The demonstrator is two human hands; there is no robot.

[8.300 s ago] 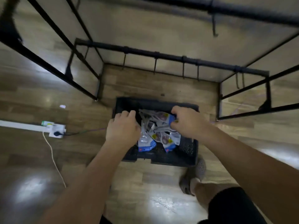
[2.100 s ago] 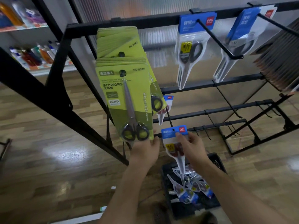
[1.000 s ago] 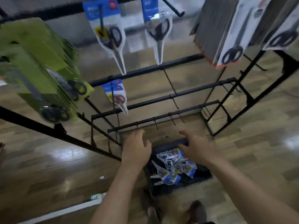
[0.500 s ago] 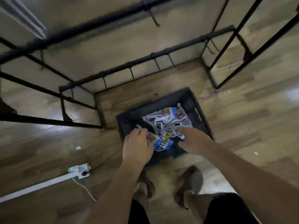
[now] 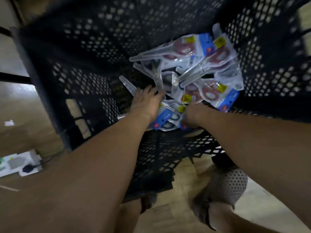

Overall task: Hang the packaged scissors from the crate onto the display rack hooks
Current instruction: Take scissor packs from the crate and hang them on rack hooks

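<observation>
Wooden floor (image 5: 18, 105) shows at the left and bottom of the frame, but the black crate (image 5: 101, 39) fills most of what we see. The packs of scissors (image 5: 198, 64) lie in a messy pile inside the crate, a little right of the middle.

We think we are at the picking-up step. Both arms reach down into the crate. Our left grip (image 5: 146, 103) is in the middle of the frame. Its fingers are stretched out quite straight and rest on the clear pointed ends of the packs, so it holds nothing. Our right grip (image 5: 191, 113) is just beside it, low on the pile. Its fingers go down behind the packs, so we cannot tell if it has hold of one.

Next, we need to get one pack free from the pile. The packs lie across each other, so they may catch and come up together. Then we must lift it out and find a hook.

Some things are hard to see. No hook or rack bar is plain in this view. The whole frame is blurry, so we cannot read the packs. One blue pack (image 5: 165, 119) lies half under our hands. A shoe (image 5: 234, 182) shows at the bottom right, and a white power strip (image 5: 20, 163) sits at the lower left edge.
</observation>
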